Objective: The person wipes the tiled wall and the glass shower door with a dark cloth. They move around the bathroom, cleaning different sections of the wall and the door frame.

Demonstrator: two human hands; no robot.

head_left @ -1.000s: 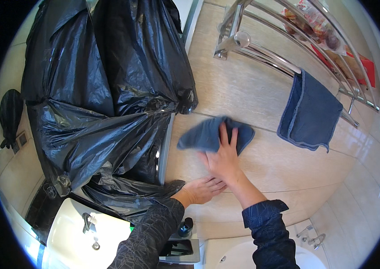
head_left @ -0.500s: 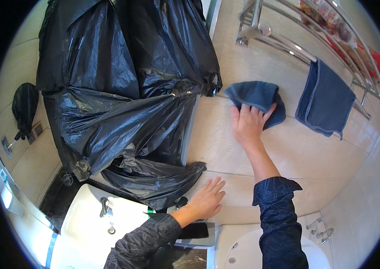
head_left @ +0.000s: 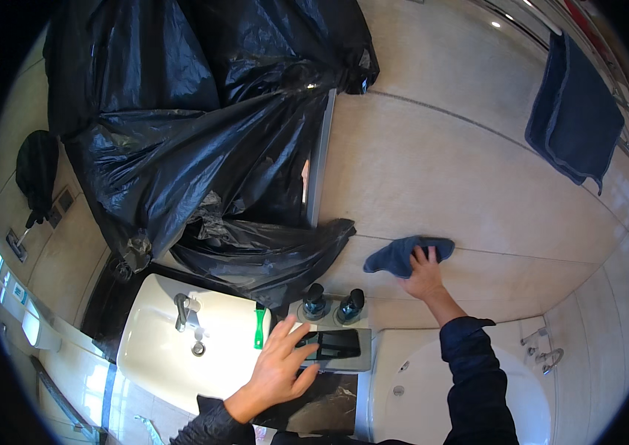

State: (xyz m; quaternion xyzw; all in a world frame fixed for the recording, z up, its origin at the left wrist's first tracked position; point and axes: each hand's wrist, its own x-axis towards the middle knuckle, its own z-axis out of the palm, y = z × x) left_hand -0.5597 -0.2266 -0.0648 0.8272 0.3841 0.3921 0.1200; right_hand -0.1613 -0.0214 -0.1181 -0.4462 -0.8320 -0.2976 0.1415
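Note:
A dark blue cloth (head_left: 396,256) lies bunched against the beige tiled wall (head_left: 433,156), just above the bathtub. My right hand (head_left: 426,276) presses it there, fingers curled into its folds. Over the counter at the sink's right edge, my left hand (head_left: 277,365) hovers with spread fingers and holds nothing. Beside it are a dark phone-like slab (head_left: 338,344) on a ledge and a green-handled tool (head_left: 259,329) on the sink rim. Two dark pump bottles (head_left: 350,305) stand behind the slab.
Black plastic sheeting (head_left: 181,163) covers a large framed panel on the left of the wall. The white sink (head_left: 158,348) has a chrome faucet (head_left: 182,311). A second blue cloth (head_left: 574,111) hangs from a metal rack at the upper right, above the white bathtub (head_left: 477,400).
My right hand has moved the cloth down the wall, from beside the sheeting to just above the bathtub. My left hand has moved down and left, toward the sink. The view has tilted downward.

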